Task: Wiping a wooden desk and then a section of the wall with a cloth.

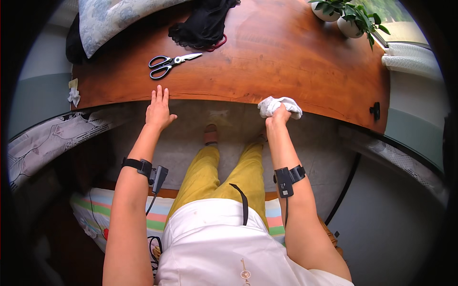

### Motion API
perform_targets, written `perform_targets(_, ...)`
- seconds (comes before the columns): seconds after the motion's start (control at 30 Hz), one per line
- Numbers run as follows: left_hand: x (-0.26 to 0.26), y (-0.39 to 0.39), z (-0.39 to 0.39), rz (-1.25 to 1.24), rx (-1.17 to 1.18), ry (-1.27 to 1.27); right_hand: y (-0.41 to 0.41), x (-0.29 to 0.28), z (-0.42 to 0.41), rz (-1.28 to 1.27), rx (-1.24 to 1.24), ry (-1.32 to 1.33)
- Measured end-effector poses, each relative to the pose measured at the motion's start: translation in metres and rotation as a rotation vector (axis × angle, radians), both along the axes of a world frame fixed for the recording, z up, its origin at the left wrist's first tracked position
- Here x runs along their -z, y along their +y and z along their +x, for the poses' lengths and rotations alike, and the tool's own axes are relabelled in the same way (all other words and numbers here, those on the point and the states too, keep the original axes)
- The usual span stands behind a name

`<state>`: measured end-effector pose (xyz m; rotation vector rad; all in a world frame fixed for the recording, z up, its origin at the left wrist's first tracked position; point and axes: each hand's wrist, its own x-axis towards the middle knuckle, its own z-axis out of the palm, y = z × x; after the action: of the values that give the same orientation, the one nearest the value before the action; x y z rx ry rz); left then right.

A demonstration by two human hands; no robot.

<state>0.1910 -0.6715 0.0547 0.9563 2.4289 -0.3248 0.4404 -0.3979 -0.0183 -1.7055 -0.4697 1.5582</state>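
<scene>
My left hand (159, 109) is at the near edge of a reddish-brown wooden table (272, 68), palm down, fingers spread, with nothing in it. My right hand (280, 113) grips a bunched white cloth (265, 106) at the same edge, farther right. Beyond my left fingertips lies a pair of kitchen scissors (173, 63) with black-and-white handles, its blades pointing right. Farther back is a crumpled black sheer fabric (204, 26), with a dark red loop (219, 43) beside its lower edge.
A patterned light pillow (107, 25) rests at the back left. Two white pots (350, 28) with leafy plants stand at the back right by a window. A small black object (375, 111) sits near the right edge. Behind me is a seat with a striped cover (157, 216).
</scene>
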Motion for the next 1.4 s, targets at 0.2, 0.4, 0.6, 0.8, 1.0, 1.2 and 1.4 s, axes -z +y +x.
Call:
perform_targets(0.2,-0.001,0.006,-0.001,0.02,0.014,-0.03,-0.089,0.01,-0.088,-0.19,-0.035,0.241)
perform_targets(0.4,-0.002,-0.007,-0.008,0.017,0.035,-0.037,-0.154,-0.035,-0.136,-0.579,-0.463,0.739)
perform_targets(0.6,-0.005,-0.017,-0.013,-0.002,0.028,-0.078,-0.12,-0.101,-0.11,-0.21,-0.976,0.424)
perform_targets(0.8,-0.004,-0.01,-0.011,-0.015,0.03,-0.07,-0.035,-0.079,-0.05,0.969,-1.258,-0.843)
perform_targets(1.0,-0.009,-0.003,-0.008,-0.043,0.029,-0.09,-0.061,-0.041,-0.029,0.922,-1.427,-1.082)
perform_targets(1.2,-0.008,-0.007,-0.013,-0.048,0.033,-0.091,-0.123,-0.048,-0.075,1.053,-1.586,-0.801)
perform_targets(1.4,-0.003,-0.005,-0.012,-0.024,0.063,-0.086,-0.102,-0.044,-0.056,1.186,-1.669,-0.759)
